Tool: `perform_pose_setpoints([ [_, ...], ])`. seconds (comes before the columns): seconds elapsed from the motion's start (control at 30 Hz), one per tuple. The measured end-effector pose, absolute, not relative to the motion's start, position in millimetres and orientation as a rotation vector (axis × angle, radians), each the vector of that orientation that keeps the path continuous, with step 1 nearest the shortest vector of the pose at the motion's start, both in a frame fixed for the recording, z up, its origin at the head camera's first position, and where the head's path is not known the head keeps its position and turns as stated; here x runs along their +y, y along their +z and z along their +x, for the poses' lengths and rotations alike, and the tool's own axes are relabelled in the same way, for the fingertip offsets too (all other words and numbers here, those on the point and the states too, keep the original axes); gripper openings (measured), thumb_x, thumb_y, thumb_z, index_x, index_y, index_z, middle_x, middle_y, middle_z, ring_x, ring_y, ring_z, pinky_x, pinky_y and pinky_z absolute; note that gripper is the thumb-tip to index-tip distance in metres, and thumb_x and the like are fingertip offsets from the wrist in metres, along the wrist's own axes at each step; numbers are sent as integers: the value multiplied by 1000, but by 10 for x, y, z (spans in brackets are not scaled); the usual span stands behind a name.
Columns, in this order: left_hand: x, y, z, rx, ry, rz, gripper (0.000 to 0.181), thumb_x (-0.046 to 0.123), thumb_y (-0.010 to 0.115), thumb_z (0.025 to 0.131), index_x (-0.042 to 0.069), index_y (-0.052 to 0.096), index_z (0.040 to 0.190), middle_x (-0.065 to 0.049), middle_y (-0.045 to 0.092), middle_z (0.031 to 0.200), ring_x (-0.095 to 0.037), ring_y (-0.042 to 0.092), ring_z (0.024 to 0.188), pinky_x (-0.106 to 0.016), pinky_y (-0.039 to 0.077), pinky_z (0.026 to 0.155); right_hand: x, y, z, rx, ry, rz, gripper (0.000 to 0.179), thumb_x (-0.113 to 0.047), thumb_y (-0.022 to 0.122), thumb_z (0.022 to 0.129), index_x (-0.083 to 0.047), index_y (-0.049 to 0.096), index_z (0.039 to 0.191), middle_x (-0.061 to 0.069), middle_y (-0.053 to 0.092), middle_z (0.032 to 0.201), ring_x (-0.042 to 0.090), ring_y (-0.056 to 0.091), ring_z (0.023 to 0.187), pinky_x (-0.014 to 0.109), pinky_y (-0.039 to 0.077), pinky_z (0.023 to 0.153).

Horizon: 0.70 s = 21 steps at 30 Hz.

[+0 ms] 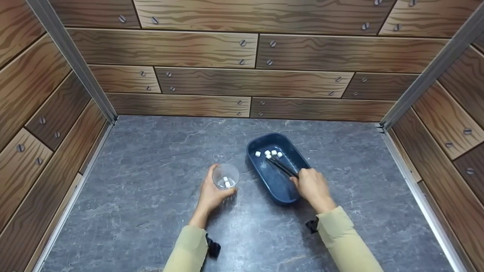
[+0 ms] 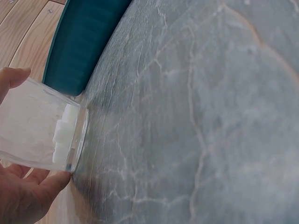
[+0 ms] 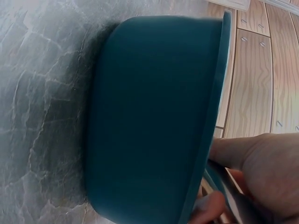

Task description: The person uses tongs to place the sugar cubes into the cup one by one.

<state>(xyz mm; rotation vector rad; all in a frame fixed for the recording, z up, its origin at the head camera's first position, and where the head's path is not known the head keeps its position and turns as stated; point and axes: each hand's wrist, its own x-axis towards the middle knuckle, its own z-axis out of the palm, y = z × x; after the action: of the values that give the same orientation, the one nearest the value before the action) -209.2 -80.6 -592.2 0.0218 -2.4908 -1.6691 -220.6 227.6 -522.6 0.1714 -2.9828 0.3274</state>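
Note:
My left hand (image 1: 212,193) holds a clear cup (image 1: 231,170) upright on the grey surface, thumb on one side and fingers round the other. A few small white cubes (image 2: 63,133) lie at the bottom of the cup in the left wrist view. To the right is a dark blue oblong tray (image 1: 273,189) with several white cubes (image 1: 274,153) near its far end. My right hand (image 1: 313,187), over the tray's right rim, grips black tongs (image 1: 283,167) whose tips reach down to the cubes. In the right wrist view the tray wall hides the tips.
A grey marbled surface (image 1: 143,196) lies under everything. Wood-patterned panels (image 1: 211,81) stand at the back and on both sides, with metal posts (image 1: 81,77) in the corners. Dark wrist-worn devices (image 1: 213,247) sit below both sleeves.

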Motion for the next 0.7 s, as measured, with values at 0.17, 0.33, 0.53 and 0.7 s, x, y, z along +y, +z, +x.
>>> perform_pose_setpoints([
  [0.17,-809,-5916,-2084,-2480,-1685,16,99,23,90,59,8,41,144,-20,53,134,-36,53,119,-46,42,100,2288,-5233,-2184,-2935,335,217,35,-26,75,86,5,65,73,25,63,68,42,61,58,53,48,53],
  [0.33,-815,-5923,-2080,-2474,-1667,2,99,23,90,58,6,42,143,-21,54,133,-36,53,119,-47,42,101,2307,-5206,-2134,-2942,388,222,35,-26,75,88,1,62,68,18,59,62,34,57,53,47,49,50],
  [0.53,-812,-5911,-2079,-2482,-1653,11,99,24,91,58,8,42,143,-20,54,133,-35,53,119,-46,42,101,2335,-5189,-2080,-2933,433,231,36,-25,74,88,-2,62,64,17,58,60,32,55,50,47,47,47],
  [0.7,-814,-5912,-2082,-2477,-1642,-4,99,24,91,58,7,43,142,-20,55,132,-35,54,118,-47,42,101,2364,-5172,-2018,-2937,461,209,34,-26,73,89,-6,63,63,12,57,58,30,53,49,47,45,48],
])
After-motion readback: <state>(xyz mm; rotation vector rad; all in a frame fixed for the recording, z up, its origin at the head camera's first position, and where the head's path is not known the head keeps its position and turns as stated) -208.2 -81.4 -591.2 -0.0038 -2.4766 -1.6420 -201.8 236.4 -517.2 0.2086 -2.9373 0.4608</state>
